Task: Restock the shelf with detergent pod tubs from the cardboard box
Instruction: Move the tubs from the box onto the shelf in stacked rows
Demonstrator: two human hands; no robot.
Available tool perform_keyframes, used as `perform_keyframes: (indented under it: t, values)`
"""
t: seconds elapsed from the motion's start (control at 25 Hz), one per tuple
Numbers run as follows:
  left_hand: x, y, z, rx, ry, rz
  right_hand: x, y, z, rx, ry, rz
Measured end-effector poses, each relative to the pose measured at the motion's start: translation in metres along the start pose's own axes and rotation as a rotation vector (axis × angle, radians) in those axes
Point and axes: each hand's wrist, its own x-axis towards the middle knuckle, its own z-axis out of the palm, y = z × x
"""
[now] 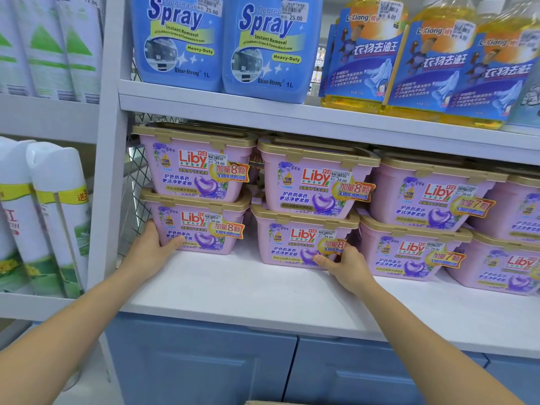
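From the head camera: a person's left hand (155, 244) gripped the side of the bottom left tub (201, 229) while the right hand (344, 266) clasped the corner of the neighbouring bottom tub (301, 244), apparently squaring both two-high stacks on the white shelf (233, 287) beneath the spray bottles (181, 39).

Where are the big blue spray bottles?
In the head view, the blue spray bottles stand on the upper shelf, left of centre, directly above the stacked pink tubs and left of the yellow bottles.
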Motion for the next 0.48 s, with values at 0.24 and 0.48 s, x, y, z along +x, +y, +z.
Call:
perform_keyframes:
  t: [0.24,0.48]
  values:
    - [-0.003,0.002,0.002,-0.005,0.019,-0.027,-0.006,0.000,0.002,0.053,0.027,-0.013]
    - [-0.030,0.021,0.003,0.147,0.224,0.021,-0.027,0.001,-0.009,0.157,0.067,-0.002]
